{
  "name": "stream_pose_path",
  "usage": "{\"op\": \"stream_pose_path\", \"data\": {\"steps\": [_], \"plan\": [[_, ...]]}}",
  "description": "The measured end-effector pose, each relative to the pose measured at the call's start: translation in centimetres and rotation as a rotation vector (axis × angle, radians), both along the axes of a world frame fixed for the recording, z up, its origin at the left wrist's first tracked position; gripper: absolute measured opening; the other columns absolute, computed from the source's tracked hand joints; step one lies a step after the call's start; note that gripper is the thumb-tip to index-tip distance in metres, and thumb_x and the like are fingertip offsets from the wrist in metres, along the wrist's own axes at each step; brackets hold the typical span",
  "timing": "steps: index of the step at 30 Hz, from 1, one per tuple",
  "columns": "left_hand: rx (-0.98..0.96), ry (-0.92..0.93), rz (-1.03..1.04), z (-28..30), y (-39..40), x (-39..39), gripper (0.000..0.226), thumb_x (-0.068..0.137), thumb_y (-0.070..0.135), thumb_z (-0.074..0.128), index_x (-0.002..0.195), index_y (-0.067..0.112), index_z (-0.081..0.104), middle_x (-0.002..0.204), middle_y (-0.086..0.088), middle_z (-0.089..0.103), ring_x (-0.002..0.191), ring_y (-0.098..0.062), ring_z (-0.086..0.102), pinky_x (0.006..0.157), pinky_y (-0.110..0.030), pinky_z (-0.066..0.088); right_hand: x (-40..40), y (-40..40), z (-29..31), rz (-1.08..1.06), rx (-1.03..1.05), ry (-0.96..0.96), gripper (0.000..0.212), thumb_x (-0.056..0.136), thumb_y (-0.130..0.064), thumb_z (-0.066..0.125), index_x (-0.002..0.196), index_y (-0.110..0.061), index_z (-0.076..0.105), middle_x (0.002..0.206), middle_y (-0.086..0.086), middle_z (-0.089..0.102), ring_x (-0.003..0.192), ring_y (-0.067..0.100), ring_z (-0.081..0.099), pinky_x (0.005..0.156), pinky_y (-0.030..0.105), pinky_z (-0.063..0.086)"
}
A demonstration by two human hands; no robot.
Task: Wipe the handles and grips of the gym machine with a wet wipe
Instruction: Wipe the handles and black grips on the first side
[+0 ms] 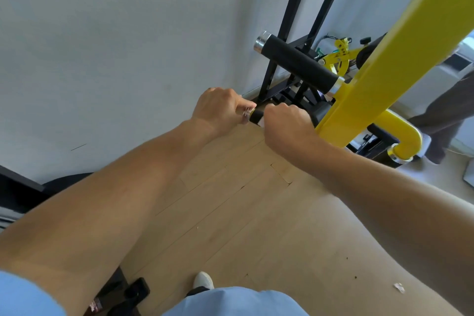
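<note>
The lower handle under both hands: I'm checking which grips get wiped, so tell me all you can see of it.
The lower handle is a short bar sticking out leftward from the yellow frame, black-gripped with a shiny metal end cap. The left hand holds the cap end; the right hand wraps the grip, hiding most of it. A sliver of white, likely the wipe, shows under the right hand's fingers.

**One head view, looking down along your arms**

You see the scene from a single wide-angle camera on your head. It faces forward and steeply down, past both forearms to the wooden floor (230, 213). It sits close to the yellow machine arm (379, 59), with the white wall (115, 46) bending at the left edge.
</note>
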State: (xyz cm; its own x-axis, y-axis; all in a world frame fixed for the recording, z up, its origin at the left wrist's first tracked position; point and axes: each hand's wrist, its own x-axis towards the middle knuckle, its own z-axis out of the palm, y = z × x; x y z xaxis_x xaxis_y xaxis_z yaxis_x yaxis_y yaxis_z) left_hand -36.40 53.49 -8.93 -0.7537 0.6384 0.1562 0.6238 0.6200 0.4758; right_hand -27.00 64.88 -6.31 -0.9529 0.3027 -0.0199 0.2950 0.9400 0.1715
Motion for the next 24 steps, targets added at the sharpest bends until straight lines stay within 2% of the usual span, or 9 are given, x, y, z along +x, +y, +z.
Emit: {"op": "stream_pose_path", "data": {"steps": [3, 5, 7, 10, 14, 16, 18, 21, 24], "plan": [[-0.056, 0.024, -0.006, 0.1, 0.0, -0.3, 0.03, 0.086, 0.039, 0.073, 0.116, 0.044, 0.073, 0.119, -0.004, 0.075, 0.111, -0.028, 0.065, 0.095, -0.033, 0.045, -1.6, -1.1, -0.1, 0.021, -0.086, 0.032, 0.021, 0.097, -0.019, 0.061, 0.117, -0.012, 0.062, 0.097, 0.006, 0.066, 0.091, 0.024, 0.065, 0.075, 0.036, 0.052], [-0.04, 0.024, -0.007, 0.1, 0.0, -0.4, 0.031, 0.086, 0.038, 0.073, 0.117, 0.041, 0.073, 0.117, -0.006, 0.075, 0.11, -0.03, 0.065, 0.096, -0.032, 0.043, -1.3, -0.5, 0.1, 0.013, -0.021, -0.038, 0.022, 0.098, -0.017, 0.058, 0.119, -0.012, 0.061, 0.09, 0.007, 0.061, 0.086, 0.024, 0.062, 0.074, 0.035, 0.051], [-0.008, 0.032, -0.02, 0.0, 0.0, -0.3, 0.031, 0.087, 0.035, 0.072, 0.118, 0.035, 0.074, 0.113, -0.009, 0.076, 0.107, -0.031, 0.067, 0.096, -0.034, 0.044, 0.1, 0.8, 0.4, 0.003, 0.128, -0.136, 0.027, 0.097, -0.018, 0.058, 0.123, -0.01, 0.058, 0.074, 0.005, 0.049, 0.075, 0.021, 0.056, 0.066, 0.031, 0.047], [0.017, 0.021, -0.03, -0.1, 0.2, 0.0, 0.032, 0.088, 0.031, 0.072, 0.119, 0.031, 0.074, 0.113, -0.01, 0.076, 0.107, -0.029, 0.068, 0.097, -0.037, 0.05, 1.4, 1.9, 0.7, 0.028, 0.227, -0.203, 0.033, 0.096, -0.019, 0.06, 0.128, -0.01, 0.056, 0.069, 0.004, 0.042, 0.071, 0.018, 0.052, 0.062, 0.029, 0.044], [0.019, -0.012, -0.009, -0.3, 0.6, 0.2, 0.026, 0.087, 0.03, 0.071, 0.112, 0.035, 0.077, 0.112, -0.009, 0.076, 0.107, -0.03, 0.067, 0.093, -0.035, 0.049, -1.0, 1.0, 0.1, 0.002, 0.063, -0.097, 0.027, 0.095, -0.024, 0.065, 0.118, -0.009, 0.063, 0.078, 0.005, 0.057, 0.075, 0.022, 0.06, 0.064, 0.032, 0.046], [-0.016, 0.017, -0.007, -0.4, 0.6, 0.2, 0.025, 0.087, 0.032, 0.072, 0.111, 0.04, 0.076, 0.116, -0.008, 0.075, 0.105, -0.033, 0.065, 0.094, -0.034, 0.043, -2.1, 0.2, -0.4, 0.026, -0.004, -0.022, 0.022, 0.096, -0.023, 0.063, 0.114, -0.009, 0.065, 0.089, 0.007, 0.066, 0.083, 0.024, 0.066, 0.068, 0.033, 0.051], [-0.025, 0.068, 0.001, -0.6, 0.4, 0.1, 0.024, 0.09, 0.033, 0.07, 0.112, 0.042, 0.075, 0.116, -0.011, 0.074, 0.105, -0.033, 0.063, 0.098, -0.035, 0.038, -2.4, -0.1, -0.4, 0.026, -0.029, -0.028, 0.022, 0.098, -0.022, 0.06, 0.115, -0.008, 0.064, 0.094, 0.008, 0.067, 0.086, 0.025, 0.067, 0.072, 0.034, 0.053], [0.003, 0.09, 0.012, -0.8, 0.4, -0.2, 0.026, 0.093, 0.035, 0.065, 0.118, 0.037, 0.074, 0.119, -0.014, 0.073, 0.116, -0.029, 0.062, 0.105, -0.036, 0.033, -0.6, 0.1, 0.2, 0.037, 0.126, -0.121, 0.026, 0.099, -0.017, 0.055, 0.122, -0.005, 0.059, 0.085, 0.009, 0.057, 0.077, 0.024, 0.059, 0.066, 0.033, 0.044], [-0.006, 0.092, 0.005, -0.9, 0.6, -0.2, 0.032, 0.093, 0.035, 0.067, 0.125, 0.036, 0.069, 0.123, -0.013, 0.072, 0.114, -0.03, 0.062, 0.105, -0.037, 0.035, 2.5, 0.2, -0.2, 0.08, 0.305, -0.132, 0.037, 0.098, -0.01, 0.054, 0.132, 0.004, 0.05, 0.084, 0.011, 0.047, 0.074, 0.022, 0.059, 0.058, 0.03, 0.045]]}}
